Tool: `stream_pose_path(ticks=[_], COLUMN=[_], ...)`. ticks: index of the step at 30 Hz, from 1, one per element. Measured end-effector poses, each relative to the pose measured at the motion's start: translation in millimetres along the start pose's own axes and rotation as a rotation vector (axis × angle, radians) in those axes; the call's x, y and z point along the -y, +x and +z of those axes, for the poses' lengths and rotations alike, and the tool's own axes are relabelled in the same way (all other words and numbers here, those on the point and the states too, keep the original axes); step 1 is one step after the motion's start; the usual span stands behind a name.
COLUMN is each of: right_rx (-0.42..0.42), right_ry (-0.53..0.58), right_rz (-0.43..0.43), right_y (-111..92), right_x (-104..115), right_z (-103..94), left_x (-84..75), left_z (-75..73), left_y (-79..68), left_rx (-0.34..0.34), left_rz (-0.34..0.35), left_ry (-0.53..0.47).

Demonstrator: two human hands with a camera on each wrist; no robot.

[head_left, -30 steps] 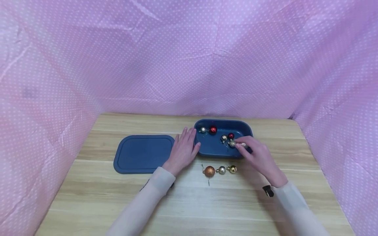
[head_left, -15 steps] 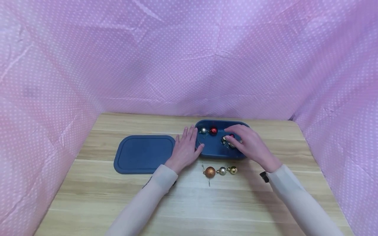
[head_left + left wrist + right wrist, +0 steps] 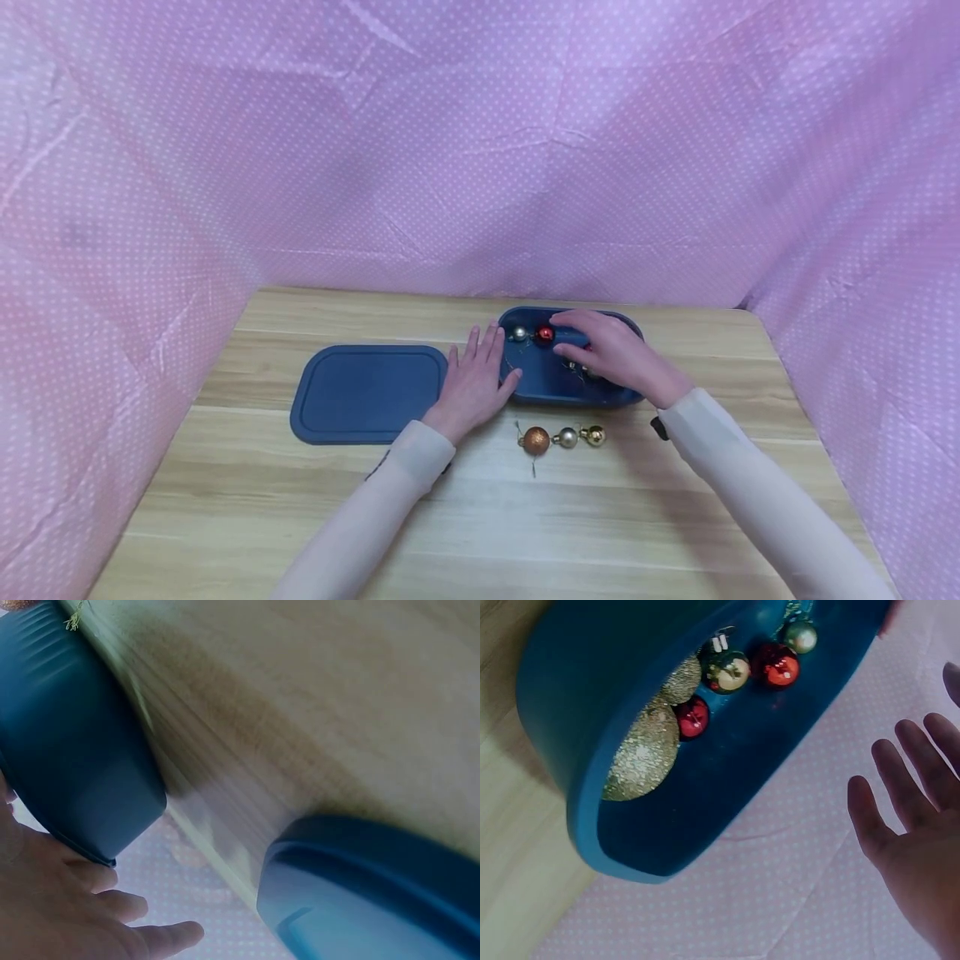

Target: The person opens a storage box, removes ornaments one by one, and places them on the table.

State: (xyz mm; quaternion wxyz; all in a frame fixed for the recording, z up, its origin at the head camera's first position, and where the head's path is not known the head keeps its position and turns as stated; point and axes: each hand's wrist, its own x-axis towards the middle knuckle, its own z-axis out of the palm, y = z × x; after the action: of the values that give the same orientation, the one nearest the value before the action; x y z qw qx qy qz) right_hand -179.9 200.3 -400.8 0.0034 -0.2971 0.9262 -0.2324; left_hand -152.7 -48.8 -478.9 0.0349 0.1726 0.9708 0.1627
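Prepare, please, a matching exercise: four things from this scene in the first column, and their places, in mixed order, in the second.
Things:
1. blue lid
2. copper-coloured ornament
3. left hand
4. right hand

Places:
A. over the open box, holding nothing
B. at the left end of the row of three ornaments
C. flat on the table, apart from the box
D. at the left end of the box

Right pairs: 1-C, 2-B, 3-D, 4-A
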Motion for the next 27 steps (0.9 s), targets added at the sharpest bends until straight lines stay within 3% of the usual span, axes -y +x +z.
stream_pose_path(ticks=[14, 27], right_rx=[0.196, 0.225], right_ry=[0.093, 0.127], right_rz=[0.135, 0.178], right_y=[25.0, 39.6], right_x=[-11.0, -28.1], right_z=[16.9, 29.3], left_x=[-1.0, -1.0], left_z=[-1.3, 0.5], left_y=[-0.4, 0.1], left_rx=[0.029, 0.009], left_rz=[-0.014, -0.003], left_ry=[0.013, 0.017])
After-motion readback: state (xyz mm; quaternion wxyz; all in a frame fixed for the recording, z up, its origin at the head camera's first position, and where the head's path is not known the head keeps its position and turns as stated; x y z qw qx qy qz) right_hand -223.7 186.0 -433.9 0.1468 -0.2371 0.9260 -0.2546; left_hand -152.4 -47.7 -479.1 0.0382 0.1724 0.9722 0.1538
